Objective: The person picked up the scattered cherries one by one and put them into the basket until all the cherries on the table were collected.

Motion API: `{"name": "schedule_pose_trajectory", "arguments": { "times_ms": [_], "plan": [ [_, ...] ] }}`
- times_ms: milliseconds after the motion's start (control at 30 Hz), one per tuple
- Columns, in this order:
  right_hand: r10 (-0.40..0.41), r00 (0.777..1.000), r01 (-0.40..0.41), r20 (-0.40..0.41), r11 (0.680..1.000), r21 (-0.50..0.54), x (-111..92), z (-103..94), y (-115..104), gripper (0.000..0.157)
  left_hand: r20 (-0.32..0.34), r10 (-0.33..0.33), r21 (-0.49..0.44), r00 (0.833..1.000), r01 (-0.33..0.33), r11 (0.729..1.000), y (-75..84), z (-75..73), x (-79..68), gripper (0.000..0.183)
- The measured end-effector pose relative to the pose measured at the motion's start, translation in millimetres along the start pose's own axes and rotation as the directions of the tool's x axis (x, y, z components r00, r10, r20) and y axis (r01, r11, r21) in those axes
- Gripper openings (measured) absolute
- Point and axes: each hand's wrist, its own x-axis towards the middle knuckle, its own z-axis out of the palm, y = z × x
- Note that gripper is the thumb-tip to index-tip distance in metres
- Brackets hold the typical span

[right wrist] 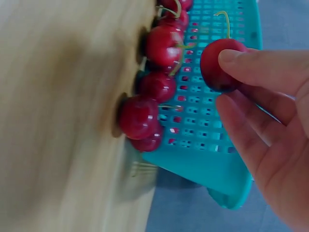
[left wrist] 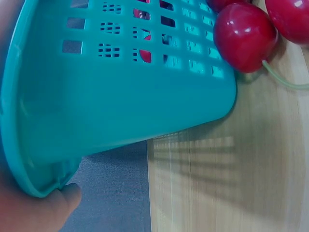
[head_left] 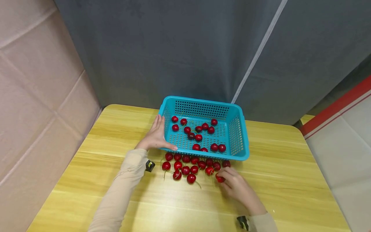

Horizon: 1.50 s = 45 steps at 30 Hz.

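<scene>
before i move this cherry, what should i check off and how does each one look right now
1. Right hand pinches the cherry: ok.
2. Basket upright on the table: ok.
3. Left hand touches the basket: ok, at its front left corner.
4. Room in the basket: ok, gaps show among the cherries inside.
5. Basket's front free of loose cherries: not ok, many lie along it.
6. Far side of the held cherry undamaged: cannot tell, it is hidden.

Smooth plastic basket (head_left: pixel 203 110) (cherries (head_left: pixel 185 170) glossy)
</scene>
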Motion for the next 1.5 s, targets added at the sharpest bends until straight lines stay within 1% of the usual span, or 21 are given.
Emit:
{"name": "schedule_pose_trajectory", "arguments": {
  "times_ms": [167, 333, 433, 567, 700, 933, 1100, 1300, 1400, 1500],
  "plan": [
    [-0.042, 0.998, 0.041, -0.044, 0.999, -0.01, 4, -7.2, -3, 0.04, 0.0, -0.001, 0.002, 1.0, 0.001, 1.0, -0.6, 0.0, 0.3, 0.141],
    [-0.068, 0.995, 0.068, -0.073, 0.998, -0.001, 7, -14.4, -4, 0.042, 0.002, -0.006, 0.008, 1.0, 0.006, 1.0, -1.0, 0.0, 0.6, 0.141],
    [-0.089, 0.992, 0.088, -0.09, 0.996, -0.012, 10, -19.5, -3, 0.043, 0.003, -0.007, 0.01, 1.0, 0.007, 1.0, -0.9, 0.2, 0.9, 0.14],
    [-0.106, 0.989, 0.102, -0.107, 0.994, -0.038, 15, -29.3, -1, 0.044, 0.004, -0.008, 0.008, 1.0, 0.008, 1.0, -0.5, 0.4, 0.9, 0.14],
    [-0.13, 0.984, 0.124, -0.123, 0.991, -0.05, 24, -43.3, 2, 0.043, 0.007, -0.006, 0.002, 1.0, 0.006, 1.0, -0.3, 0.3, 0.2, 0.14],
    [-0.168, 0.977, 0.158, -0.133, 0.984, -0.087, 49, -72.7, 9, 0.046, 0.004, -0.008, 0.001, 1.0, 0.008, 1.0, 0.4, -0.2, -0.3, 0.139],
    [-0.183, 0.975, 0.171, -0.128, 0.98, -0.097, 72, -88.5, 16, 0.043, -0.001, -0.006, -0.003, 1.0, 0.006, 1.0, 0.8, -0.3, 0.5, 0.139],
    [-0.19, 0.977, 0.183, -0.098, 0.98, -0.075, 98, -98.0, 28, 0.039, -0.004, -0.002, -0.002, 1.0, 0.002, 1.0, 0.1, 0.4, 0.7, 0.14],
    [-0.185, 0.981, 0.181, -0.065, 0.981, -0.063, 111, -99.6, 35, 0.035, 0.001, -0.006, 0.001, 1.0, 0.006, 1.0, 0.4, 0.6, 0.1, 0.14],
    [-0.158, 0.987, 0.158, -0.012, 0.986, -0.049, 124, -99.0, 44, 0.03, 0.004, -0.005, 0.002, 1.0, 0.005, 1.0, 0.7, 0.2, -0.2, 0.14]
  ]
}}
